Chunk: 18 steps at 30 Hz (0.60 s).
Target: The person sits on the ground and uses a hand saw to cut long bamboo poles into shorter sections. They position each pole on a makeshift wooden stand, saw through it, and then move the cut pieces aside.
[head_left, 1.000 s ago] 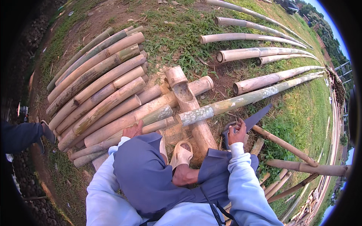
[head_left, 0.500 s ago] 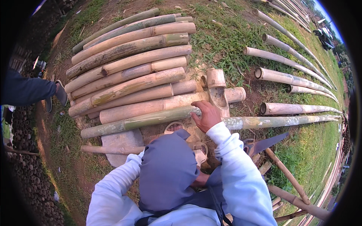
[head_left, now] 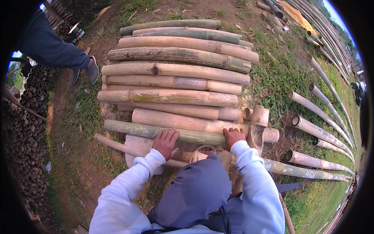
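A greenish length of bamboo (head_left: 194,136) lies crosswise before me, beside the row of cut pieces. My left hand (head_left: 165,143) wraps over its middle, fingers on top and thumb at the near side. At its right end, my right hand (head_left: 234,138) is closed around the bamboo. Just right of that hand stands a notched bamboo holder (head_left: 255,136), its hollow facing up. The long mottled bamboo pole (head_left: 298,170) lies farther right, apart from the held piece. A saw blade (head_left: 289,187) shows beyond my right sleeve; its handle is hidden.
Cut bamboo pieces (head_left: 175,70) lie side by side ahead. Long bamboo poles (head_left: 323,132) fan out to the right. A thinner pole (head_left: 120,145) crosses a flat pale slab (head_left: 134,147) nearby. Another person's leg (head_left: 58,46) stands at the far left, near stacked bamboo (head_left: 33,144).
My left hand, hidden before, now grips the green bamboo. The piece is apart from the long pole, and my right hand has shifted to its end. The whole view has turned.
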Motion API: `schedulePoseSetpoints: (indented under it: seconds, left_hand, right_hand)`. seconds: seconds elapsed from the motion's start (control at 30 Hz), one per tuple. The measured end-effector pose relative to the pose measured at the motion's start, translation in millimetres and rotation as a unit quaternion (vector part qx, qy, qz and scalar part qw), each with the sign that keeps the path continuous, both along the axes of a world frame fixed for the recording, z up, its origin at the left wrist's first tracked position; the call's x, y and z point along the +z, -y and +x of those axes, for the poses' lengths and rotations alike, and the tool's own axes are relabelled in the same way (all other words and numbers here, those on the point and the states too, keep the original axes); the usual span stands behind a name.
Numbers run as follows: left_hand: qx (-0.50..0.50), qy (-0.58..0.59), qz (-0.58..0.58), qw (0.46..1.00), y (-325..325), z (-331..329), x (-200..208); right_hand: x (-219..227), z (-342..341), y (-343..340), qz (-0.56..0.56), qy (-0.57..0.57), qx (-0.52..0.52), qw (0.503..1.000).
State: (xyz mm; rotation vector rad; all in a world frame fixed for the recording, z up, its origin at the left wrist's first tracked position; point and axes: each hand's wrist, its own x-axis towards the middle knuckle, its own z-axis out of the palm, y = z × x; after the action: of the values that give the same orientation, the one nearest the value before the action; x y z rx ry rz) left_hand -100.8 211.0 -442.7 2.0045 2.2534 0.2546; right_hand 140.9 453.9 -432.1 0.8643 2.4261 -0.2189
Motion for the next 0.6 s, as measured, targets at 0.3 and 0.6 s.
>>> schedulePoseSetpoints:
  seconds: [0.3, 0.6]
  left_hand:
    - [-0.047, -0.015, -0.01, 0.999, -35, -38, 5]
    - [-0.077, -0.074, 0.163, 0.981, -172, -77, 122]
  right_hand:
    - [70, 24, -6, -0.017, -0.212, -0.005, 0.977]
    - [162, 23, -45, 0.213, -0.361, -0.078, 0.905]
